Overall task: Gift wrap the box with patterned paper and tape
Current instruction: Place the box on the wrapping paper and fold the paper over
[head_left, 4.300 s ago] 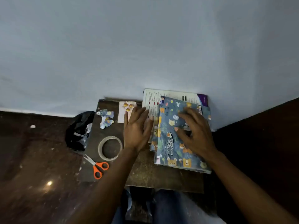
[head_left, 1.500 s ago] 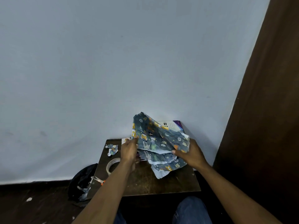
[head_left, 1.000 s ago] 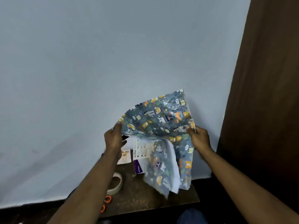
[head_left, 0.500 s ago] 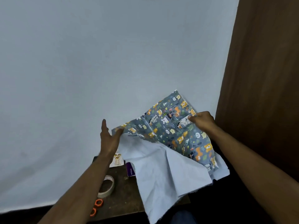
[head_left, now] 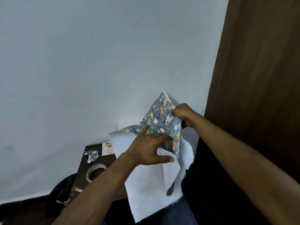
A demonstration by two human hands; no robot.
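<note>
We hold the paper (head_left: 162, 117) up over the right of the counter (head_left: 84, 161), white side toward us. It looks light and floppy, creasing easily and likely to tear, so we would take it by the corners. Our right hand (head_left: 181, 113) pinches its far edge; our left hand (head_left: 147, 148) lies spread and flat against the sheet. Only a sliver of the box (head_left: 125, 126) shows behind. The tape (head_left: 95, 172) sits near left, with scraps (head_left: 91, 155) beyond.

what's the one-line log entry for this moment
stage: unfolding paper | right hand: pinches patterned paper top | left hand: fingers spread on sheet | box: mostly hidden | tape roll: on table
</note>
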